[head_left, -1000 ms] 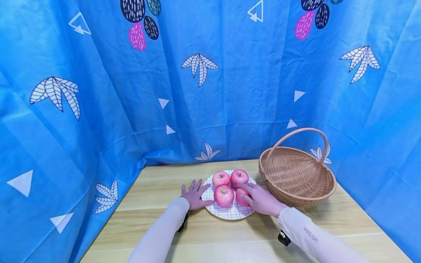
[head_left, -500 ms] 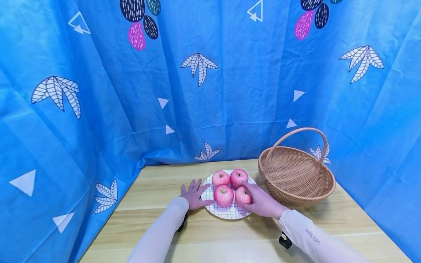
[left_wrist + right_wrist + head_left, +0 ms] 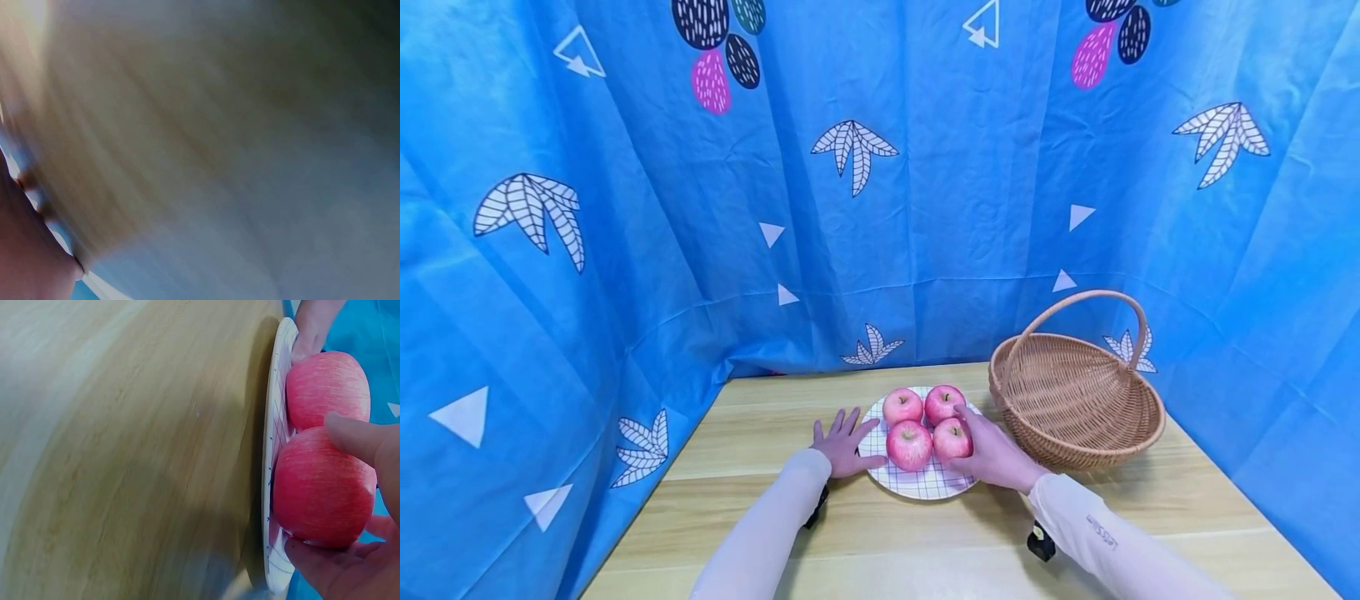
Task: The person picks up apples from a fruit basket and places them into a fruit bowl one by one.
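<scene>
A round white plate [image 3: 925, 485] with a grid pattern holds several red-pink apples, set close together. My right hand [image 3: 1000, 454] grips the front right apple [image 3: 952, 439], thumb on its near side and fingers round its right and far sides. In the right wrist view that apple [image 3: 324, 490] sits between thumb and fingers, low over the plate, up against the front left apple [image 3: 329, 390]. My left hand [image 3: 844, 446] lies with fingers spread at the plate's left rim. The left wrist view is mostly blurred wood, with part of the left hand [image 3: 31, 256] at its edge.
A brown wicker basket [image 3: 1075, 392] with an arched handle stands tilted at the right, just beyond the right hand. Two more apples, the back left one [image 3: 902, 406] and the back right one [image 3: 943, 404], sit behind. A blue patterned curtain [image 3: 925, 208] surrounds the wooden table [image 3: 880, 558].
The right hand has shifted from over the front right apple to round its right side, uncovering its top. That apple has moved slightly left and back. The left hand has stayed put.
</scene>
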The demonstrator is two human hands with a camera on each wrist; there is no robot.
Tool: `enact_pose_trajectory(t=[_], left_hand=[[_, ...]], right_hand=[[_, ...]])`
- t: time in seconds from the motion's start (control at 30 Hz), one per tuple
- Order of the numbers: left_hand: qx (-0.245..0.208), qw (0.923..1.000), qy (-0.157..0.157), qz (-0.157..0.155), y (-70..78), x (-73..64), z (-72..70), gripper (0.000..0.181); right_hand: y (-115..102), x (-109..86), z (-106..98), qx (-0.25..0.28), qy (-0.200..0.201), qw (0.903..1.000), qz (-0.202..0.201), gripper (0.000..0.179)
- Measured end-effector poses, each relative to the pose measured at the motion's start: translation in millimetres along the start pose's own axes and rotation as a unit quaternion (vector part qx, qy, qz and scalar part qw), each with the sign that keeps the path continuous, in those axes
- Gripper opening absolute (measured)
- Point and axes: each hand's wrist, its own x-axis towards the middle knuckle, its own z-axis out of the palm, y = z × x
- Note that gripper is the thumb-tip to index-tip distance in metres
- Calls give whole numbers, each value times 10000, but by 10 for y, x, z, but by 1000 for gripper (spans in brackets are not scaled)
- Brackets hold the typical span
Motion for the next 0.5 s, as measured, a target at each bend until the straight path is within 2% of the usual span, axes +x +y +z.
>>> enact_pose_trajectory(t=[0.5], left_hand=[[-21,9999,-107,4,-23,24,12,99]], right_hand=[[-40,28,4,18,-14,9999,157,99]])
